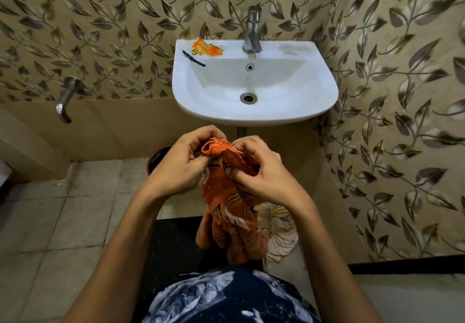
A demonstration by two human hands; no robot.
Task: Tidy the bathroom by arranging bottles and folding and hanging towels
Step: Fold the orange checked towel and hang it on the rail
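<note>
Orange cloth fills the middle of the head view: an orange towel (226, 212) hangs bunched in front of the person, below the white sink (254, 111). The left hand (178, 164) and the right hand (261, 172) both hold its upper end, close together. The left fingers (201, 131) are curled over the frayed orange threads at the top, clamped on the fabric; the right fingers (241, 172) pinch a fold just beside them. The towel's lower part droops toward the floor, partly in front of a pale crumpled cloth (281, 234). On the sink's back rim lie an orange sachet (207, 47) and a thin black strip (193, 58), left of the metal tap (252, 31). A second tap (66, 99) juts from the leaf-patterned wall (390, 84).
</note>
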